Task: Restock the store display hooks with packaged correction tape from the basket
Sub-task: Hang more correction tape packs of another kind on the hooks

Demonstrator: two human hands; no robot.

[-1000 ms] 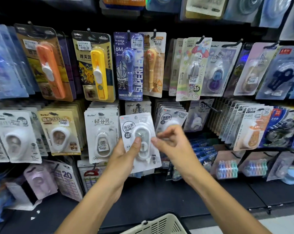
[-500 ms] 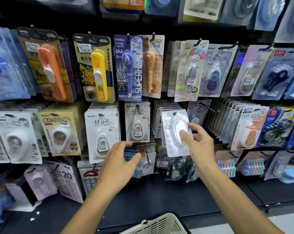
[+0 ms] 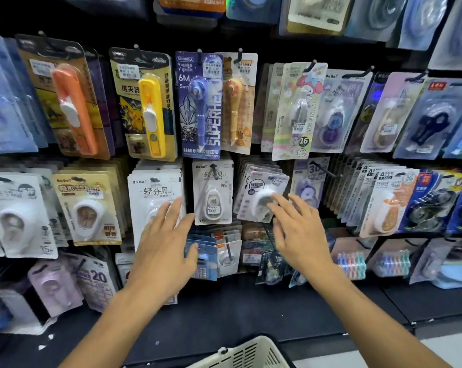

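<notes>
Below, basket (image 3: pixel 247 353), contents unseen; hands (image 3: pixel 163 252) empty.

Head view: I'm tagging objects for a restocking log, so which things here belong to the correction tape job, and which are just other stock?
Part of the job:
white correction tape pack on its hook
basket
left hand, open
right hand, open

Just other stock:
orange pack
yellow pack
SUPERHERO pack
colourful rolls
</notes>
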